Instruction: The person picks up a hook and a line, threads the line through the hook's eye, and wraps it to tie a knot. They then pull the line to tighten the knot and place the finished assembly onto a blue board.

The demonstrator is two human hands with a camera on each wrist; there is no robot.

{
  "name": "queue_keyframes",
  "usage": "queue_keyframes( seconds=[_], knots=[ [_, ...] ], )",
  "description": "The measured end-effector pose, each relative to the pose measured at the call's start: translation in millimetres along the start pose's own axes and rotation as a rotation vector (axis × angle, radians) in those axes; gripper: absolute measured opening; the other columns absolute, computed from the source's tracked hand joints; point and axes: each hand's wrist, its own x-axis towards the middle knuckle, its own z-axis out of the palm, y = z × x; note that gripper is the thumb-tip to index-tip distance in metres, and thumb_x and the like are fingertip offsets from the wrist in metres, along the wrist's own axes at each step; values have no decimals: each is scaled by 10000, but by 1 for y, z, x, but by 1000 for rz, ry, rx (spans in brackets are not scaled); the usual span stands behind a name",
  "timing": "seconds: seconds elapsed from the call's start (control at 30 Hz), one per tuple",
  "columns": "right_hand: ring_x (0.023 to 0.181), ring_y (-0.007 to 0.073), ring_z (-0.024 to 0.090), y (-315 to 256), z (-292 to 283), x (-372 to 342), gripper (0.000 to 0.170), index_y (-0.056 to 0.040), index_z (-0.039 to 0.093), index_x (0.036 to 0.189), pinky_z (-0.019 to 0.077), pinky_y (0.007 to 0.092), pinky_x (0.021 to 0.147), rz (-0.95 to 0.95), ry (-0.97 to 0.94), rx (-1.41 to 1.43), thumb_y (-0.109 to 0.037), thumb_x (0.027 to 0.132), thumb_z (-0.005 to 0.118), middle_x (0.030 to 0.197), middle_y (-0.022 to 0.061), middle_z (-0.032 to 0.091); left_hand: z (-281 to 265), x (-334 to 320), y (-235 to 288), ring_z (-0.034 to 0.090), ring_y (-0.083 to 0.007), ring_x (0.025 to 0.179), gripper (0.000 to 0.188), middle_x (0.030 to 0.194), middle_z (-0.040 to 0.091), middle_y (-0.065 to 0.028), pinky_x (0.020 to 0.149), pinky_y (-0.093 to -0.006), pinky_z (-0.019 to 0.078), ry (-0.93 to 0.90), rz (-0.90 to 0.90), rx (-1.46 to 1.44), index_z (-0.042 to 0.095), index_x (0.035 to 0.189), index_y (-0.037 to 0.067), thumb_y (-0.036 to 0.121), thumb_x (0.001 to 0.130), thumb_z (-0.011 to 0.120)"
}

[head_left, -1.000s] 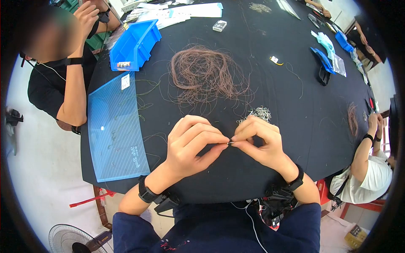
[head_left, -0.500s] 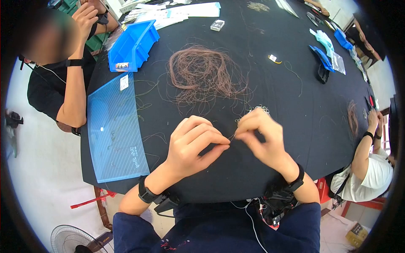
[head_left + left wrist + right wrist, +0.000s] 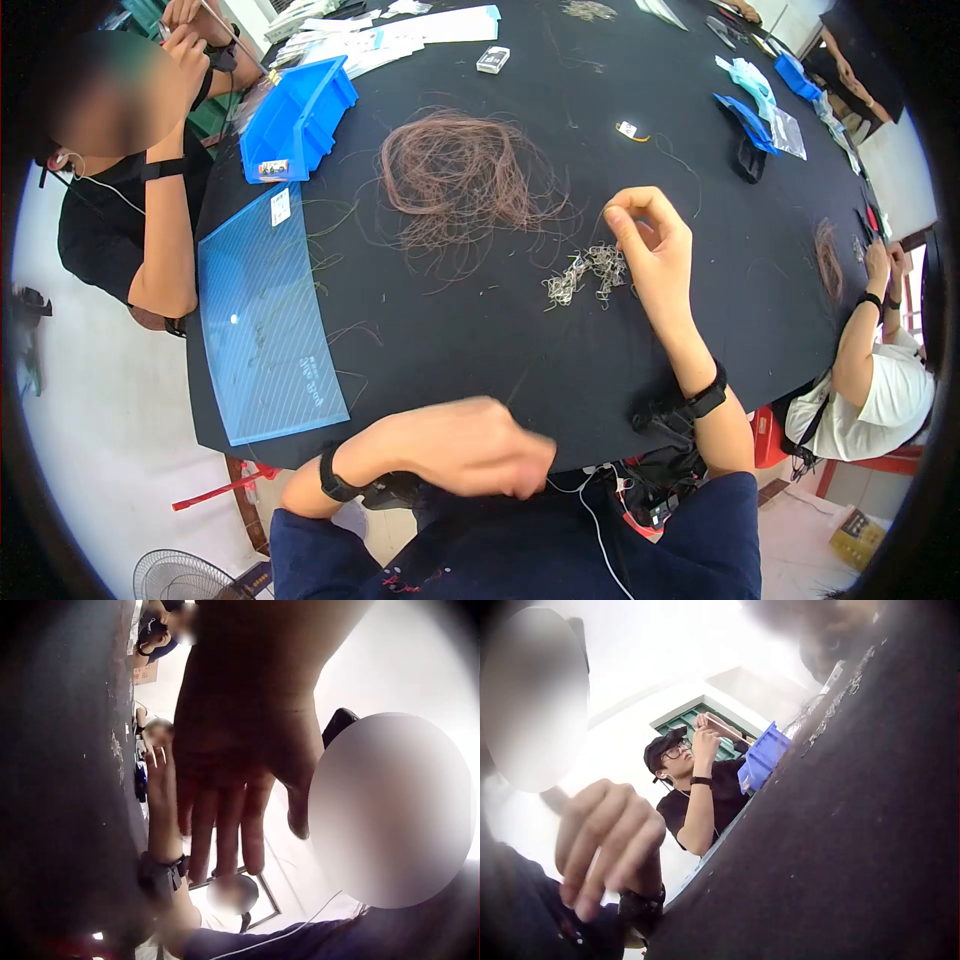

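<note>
In the head view my left hand [image 3: 475, 445] is blurred, low over the table's front edge. The left wrist view shows its fingers extended, the thumb held apart and nothing between them. Raised over the table, my right hand [image 3: 655, 240] brings thumb and forefinger together in a pinch. Whatever lies between those fingertips is too thin to make out; half a second ago a thin strand ran there. Close by its wrist side is a pile of small fish hooks [image 3: 565, 284]. A tangled coil of brown line [image 3: 450, 170] lies further left.
On the left, a clear blue folder [image 3: 265, 330] with thin strands about it lies below a blue bin [image 3: 300, 115]. A small white box [image 3: 492, 60], papers [image 3: 440, 28] and a tagged yellow piece [image 3: 628, 130] are further back. Other people sit around the black table [image 3: 480, 340].
My hands have come apart. The left has swept down toward my body and let its fingers loose, while the right has risen up and to the right, uncovering the hook pile.
</note>
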Motion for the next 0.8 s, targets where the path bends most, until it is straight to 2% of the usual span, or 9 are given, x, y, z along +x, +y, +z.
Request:
queue_keyframes(
  seconds=[0.03, 0.1, 0.17, 0.2, 0.3, 0.4, 0.5, 0.6, 0.8],
  knots=[
    [765, 90, 586, -1, 0, 0, 91, -14, 634, 895, 457, 234, 649, -28, -68, 15, -89, 847, 651, 891, 37, 643, -1, -1, 4, 617, -284, 579, 104, 675, 621, -93, 551, -363, 484, 170, -148, -107, 558, 835, 73, 150, 886, 510],
    [756, 89, 584, -6, 1, -1, 84, -15, 638, 885, 453, 229, 639, -88, -184, 54, -76, 834, 662, 884, 39, 640, -3, 5, 2, 624, -262, 596, 35, 682, 605, -85, 562, -345, 485, 572, -257, 280, 549, 877, 70, 92, 876, 523],
    [748, 86, 579, -11, 2, -4, 79, -18, 642, 877, 449, 225, 629, -150, -280, 98, -61, 819, 673, 874, 40, 637, -10, 8, -12, 625, -248, 620, 34, 733, 601, -83, 575, -339, 490, 875, -165, 453, 565, 876, 67, 45, 859, 545],
    [728, 83, 573, -11, 3, -5, 78, -26, 647, 869, 443, 223, 617, -188, -307, 102, -43, 802, 683, 858, 41, 633, -15, 7, -18, 590, -166, 605, 115, 796, 597, -59, 554, -242, 465, 947, -133, 584, 607, 952, 30, 0, 849, 563],
    [798, 119, 573, -15, 0, -7, 83, 5, 620, 877, 451, 248, 708, -150, -371, 115, -11, 812, 669, 878, 61, 600, -22, 7, -26, 569, -169, 684, 397, 793, 551, -38, 553, -289, 483, 812, -150, 1033, 638, 1146, 180, 74, 765, 667],
    [797, 127, 577, -17, 1, -7, 86, 3, 627, 870, 454, 256, 695, -162, -364, 124, -17, 805, 679, 877, 65, 602, -17, 12, -30, 566, -176, 751, 466, 835, 535, -26, 586, -311, 500, 683, -246, 1108, 623, 1191, 224, 138, 739, 697],
    [639, 87, 530, -11, 4, -7, 81, -37, 656, 850, 423, 232, 591, -278, -344, 121, -45, 780, 698, 835, 36, 636, -15, 14, -33, 560, -187, 753, 428, 842, 524, -25, 617, -303, 507, 647, -257, 1138, 635, 1141, 208, 141, 725, 710],
    [627, 93, 511, -18, 3, -7, 81, -45, 664, 827, 411, 238, 581, -317, -386, 72, -48, 762, 711, 808, 27, 637, -18, 14, -39, 562, -193, 765, 318, 858, 528, -31, 622, -301, 506, 734, -142, 1064, 650, 1021, 156, 119, 713, 719],
    [721, 126, 541, -23, 3, -9, 101, -57, 660, 801, 425, 246, 616, -273, -493, 18, -40, 734, 734, 764, 21, 645, -22, 9, -39, 585, -192, 811, 158, 928, 534, -62, 625, -285, 508, 795, -157, 986, 619, 864, 73, 60, 732, 703]
  ],
)
